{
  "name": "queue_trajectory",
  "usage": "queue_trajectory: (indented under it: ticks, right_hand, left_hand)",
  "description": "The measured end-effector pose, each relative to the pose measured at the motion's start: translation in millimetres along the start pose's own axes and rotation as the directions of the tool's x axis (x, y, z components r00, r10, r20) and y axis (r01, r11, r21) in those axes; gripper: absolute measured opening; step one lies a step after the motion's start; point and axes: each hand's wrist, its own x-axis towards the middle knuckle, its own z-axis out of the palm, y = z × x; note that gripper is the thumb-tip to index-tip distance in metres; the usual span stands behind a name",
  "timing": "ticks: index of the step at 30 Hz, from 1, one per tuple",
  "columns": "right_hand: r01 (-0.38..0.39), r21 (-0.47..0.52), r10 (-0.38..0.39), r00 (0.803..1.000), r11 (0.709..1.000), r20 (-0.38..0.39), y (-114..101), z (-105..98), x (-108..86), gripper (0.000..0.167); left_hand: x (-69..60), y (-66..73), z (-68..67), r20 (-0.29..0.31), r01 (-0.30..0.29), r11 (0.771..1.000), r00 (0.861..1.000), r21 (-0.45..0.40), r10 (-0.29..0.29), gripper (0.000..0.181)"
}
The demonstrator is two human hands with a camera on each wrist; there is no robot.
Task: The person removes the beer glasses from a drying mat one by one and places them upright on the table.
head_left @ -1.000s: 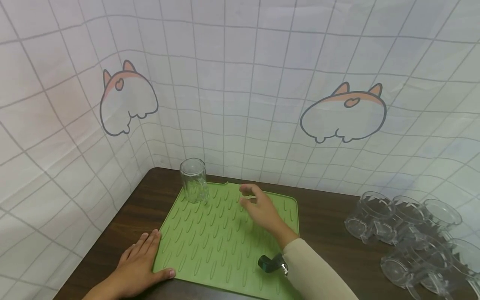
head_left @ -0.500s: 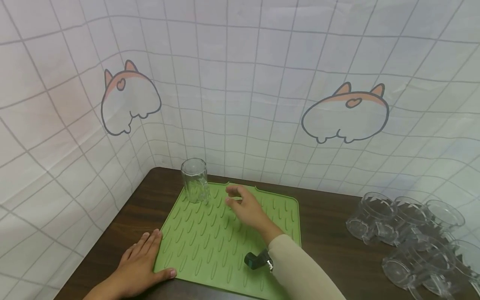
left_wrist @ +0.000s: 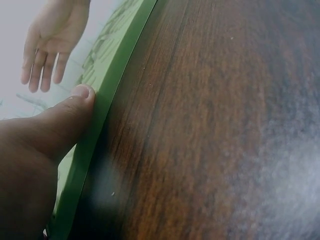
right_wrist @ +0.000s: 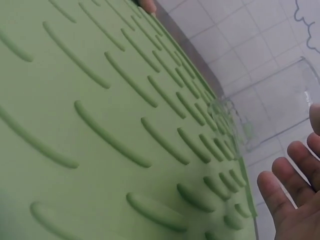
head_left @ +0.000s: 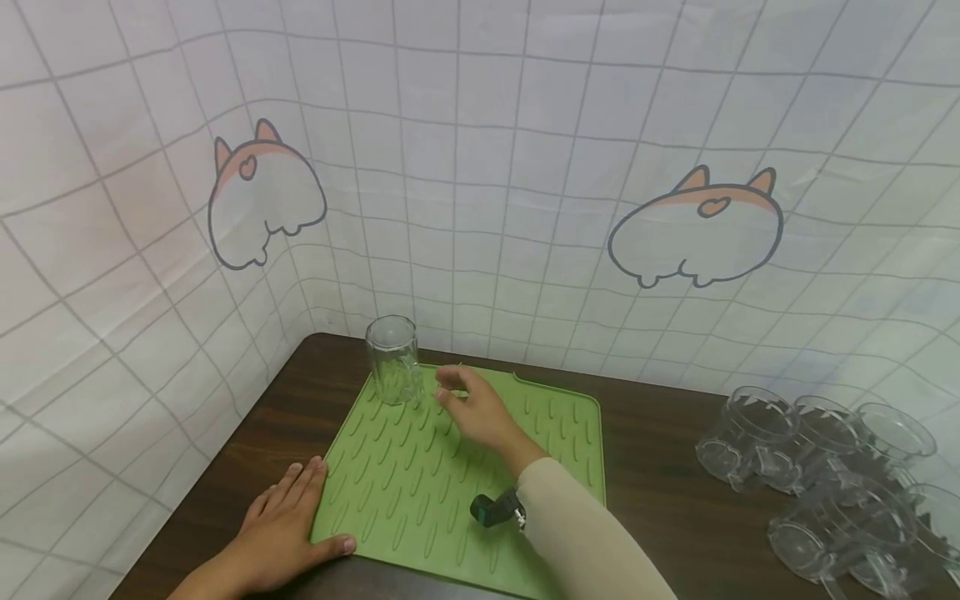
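A clear glass mug (head_left: 393, 362) stands upright on the back left corner of a green ridged mat (head_left: 420, 500). My right hand (head_left: 476, 408) hovers over the mat just right of the mug, fingers relaxed and apart from it, holding nothing. In the right wrist view its spread fingers (right_wrist: 295, 180) are near the mug (right_wrist: 275, 107). My left hand (head_left: 277, 521) rests flat at the mat's front left corner, the thumb along the front edge. The left wrist view shows that thumb (left_wrist: 75, 112) touching the mat's green edge (left_wrist: 107, 85).
Several clear glass mugs (head_left: 757, 421) stand grouped on the dark wooden table (head_left: 660, 500) at the right. A white gridded sheet (head_left: 480, 183) with cartoon drawings hangs behind and to the left. A small black device (head_left: 495, 508) is at my right wrist.
My right hand has moved left across the mat, closer to the glass mug. The left hand has stayed at the mat's corner, and the mug has not moved.
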Motion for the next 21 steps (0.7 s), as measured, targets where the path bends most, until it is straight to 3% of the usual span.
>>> queue_trajectory:
  ticks: [10,21]
  right_hand:
    - [-0.003,0.037,0.001,0.999,0.999,0.055,-7.0,10.5,7.4,0.041]
    - [-0.017,0.012,0.017,0.999,1.0,0.052,-11.1,17.8,11.7,0.04]
  left_hand:
    - [1.4,-2.5,2.3,0.001,0.01,1.0,1.0,-0.015,-0.01,0.13]
    - [2.0,-2.3,2.3,-0.007,0.004,1.0,1.0,0.013,-0.004,0.131]
